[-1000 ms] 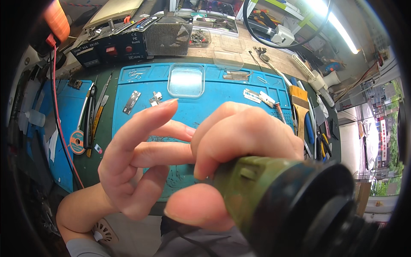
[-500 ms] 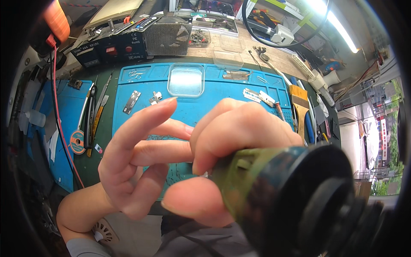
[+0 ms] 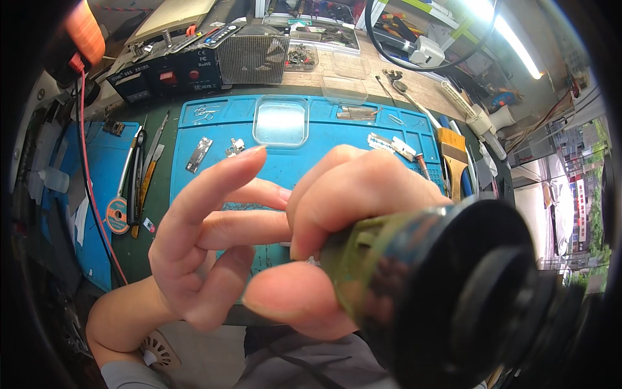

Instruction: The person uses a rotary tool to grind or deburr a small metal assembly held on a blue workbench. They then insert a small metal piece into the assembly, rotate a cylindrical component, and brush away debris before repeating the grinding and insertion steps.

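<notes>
My right hand (image 3: 363, 188) is wrapped round a thick cylindrical tool with a green camouflage-patterned body (image 3: 379, 259) and a stepped black end (image 3: 470, 292). Its thumb and fingers close around the narrower front, whose tip is hidden. Close against it on the left is my left hand (image 3: 194, 253). One of its fingers points up, while two others reach to the right hand's knuckles, their tips partly covered. A tiny pale piece shows by those fingertips; what it is, I cannot make out. Below both hands lies a blue work mat (image 3: 337, 139).
On the mat are a clear shallow tray (image 3: 280, 123), a small dark plate (image 3: 199, 154), and a razor blade (image 3: 381, 142). Brushes (image 3: 453, 152) line the right side. Tweezers and knives (image 3: 149, 175) lie left, near an orange spool (image 3: 117, 215). A black box (image 3: 165, 76) stands behind.
The camouflage tool has tilted slightly, its black end rising a little. My right hand has shifted slightly up and left; my left hand is nearly still.
</notes>
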`<state>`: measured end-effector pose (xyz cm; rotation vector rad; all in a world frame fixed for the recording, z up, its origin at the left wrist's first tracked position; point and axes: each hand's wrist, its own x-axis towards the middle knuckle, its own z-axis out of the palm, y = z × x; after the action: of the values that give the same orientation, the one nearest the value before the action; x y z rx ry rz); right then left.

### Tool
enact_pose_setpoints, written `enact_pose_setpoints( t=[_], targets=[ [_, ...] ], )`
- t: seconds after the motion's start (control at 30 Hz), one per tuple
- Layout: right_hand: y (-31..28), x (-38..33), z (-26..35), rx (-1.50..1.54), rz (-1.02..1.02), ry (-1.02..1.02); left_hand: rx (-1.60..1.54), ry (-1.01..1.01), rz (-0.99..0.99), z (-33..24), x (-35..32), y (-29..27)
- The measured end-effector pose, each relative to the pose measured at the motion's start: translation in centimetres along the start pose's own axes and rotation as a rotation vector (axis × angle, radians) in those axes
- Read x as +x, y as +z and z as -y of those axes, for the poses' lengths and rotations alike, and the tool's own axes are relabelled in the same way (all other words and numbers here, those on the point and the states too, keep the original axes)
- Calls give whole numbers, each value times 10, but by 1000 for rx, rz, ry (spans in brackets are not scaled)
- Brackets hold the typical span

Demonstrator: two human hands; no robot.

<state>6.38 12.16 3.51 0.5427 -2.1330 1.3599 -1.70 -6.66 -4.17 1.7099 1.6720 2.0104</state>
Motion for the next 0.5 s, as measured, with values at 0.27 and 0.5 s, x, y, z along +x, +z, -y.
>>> enact_pose_setpoints(
  t=[0.27,0.5],
  targets=[
    [1,1,-4,6,-5,-37,-34,109,2,23,-9,0],
    [2,-2,-2,12,-42,-17,-64,106,5,24,-6,2]
  ],
)
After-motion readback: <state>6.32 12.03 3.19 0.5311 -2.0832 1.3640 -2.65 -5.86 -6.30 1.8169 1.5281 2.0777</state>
